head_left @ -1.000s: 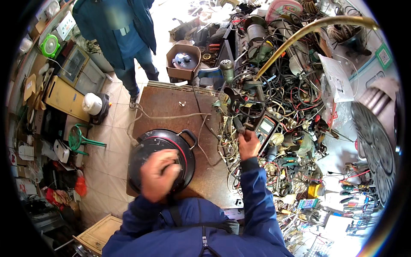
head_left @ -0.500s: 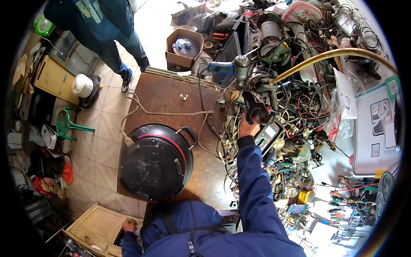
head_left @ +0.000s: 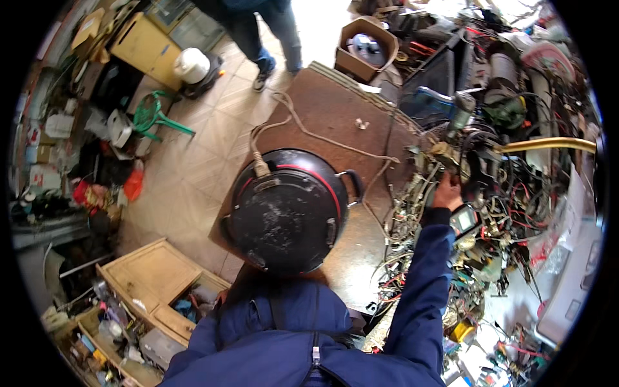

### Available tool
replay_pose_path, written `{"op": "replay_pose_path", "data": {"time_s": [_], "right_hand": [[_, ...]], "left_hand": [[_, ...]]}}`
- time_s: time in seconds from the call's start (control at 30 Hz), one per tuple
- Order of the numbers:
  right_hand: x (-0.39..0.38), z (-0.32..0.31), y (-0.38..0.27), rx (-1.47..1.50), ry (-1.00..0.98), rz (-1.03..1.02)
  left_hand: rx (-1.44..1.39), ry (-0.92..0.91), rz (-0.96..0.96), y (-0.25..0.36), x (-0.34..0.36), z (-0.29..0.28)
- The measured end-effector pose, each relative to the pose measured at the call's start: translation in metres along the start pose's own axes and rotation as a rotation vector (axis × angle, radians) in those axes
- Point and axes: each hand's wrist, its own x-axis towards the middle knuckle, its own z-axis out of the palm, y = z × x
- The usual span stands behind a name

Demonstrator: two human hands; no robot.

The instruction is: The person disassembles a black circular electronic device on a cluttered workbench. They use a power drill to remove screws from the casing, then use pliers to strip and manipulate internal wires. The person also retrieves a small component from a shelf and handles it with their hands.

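My right hand reaches into the cluttered right side of the bench. Its fingers are curled and partly hidden against a black curved piece, whose kind I cannot make out. Beside my wrist lies a handheld meter with a grey screen. A large black round appliance with a red band and side handle sits upside down or on its side on the brown bench; its exact pose is unclear. A beige power cord runs from it. My left hand is hidden by the sleeve near the drawer.
Wires and parts cover the right side, with a blue-handled heat gun and a yellow hose. A cardboard box stands beyond. At left are a wooden cabinet, an open drawer and a green stool. Another person's legs are ahead.
The view has turned, so the bench and appliance sit farther right and up in it. My right hand stays at the black piece. My left hand has gone from sight beside the cabinet.
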Motion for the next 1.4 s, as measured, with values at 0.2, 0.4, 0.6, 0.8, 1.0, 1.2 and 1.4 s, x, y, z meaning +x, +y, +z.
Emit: {"op": "replay_pose_path", "data": {"time_s": [0.2,0.4,0.6,0.8,1.0,1.2,1.4], "right_hand": [[0.009,0.001,0.001,0.052,-0.204,0.066],[0.007,-0.041,-0.069,-0.159,-0.284,0.249],[-0.136,-0.096,-0.110,0.369,-0.573,0.443],[-0.281,-0.125,-0.150,0.561,-0.684,0.697],[-0.375,-0.132,-0.206,0.638,-0.652,0.916],[-0.379,-0.181,-0.284,0.770,-0.468,0.882],[-0.394,-0.187,-0.297,0.898,-0.313,0.864]], "left_hand": [[0.220,-0.002,0.085,-0.035,0.020,-0.019],[-0.304,0.038,0.265,0.115,0.021,-0.055],[-0.154,0.013,0.135,0.242,0.013,-0.086],[0.529,0.219,0.605,0.276,-0.004,-0.105],[0.888,0.253,1.394,0.321,-0.029,-0.093],[1.242,0.061,1.335,0.327,-0.035,-0.079],[1.174,0.055,1.556,0.326,-0.005,-0.077]]}}
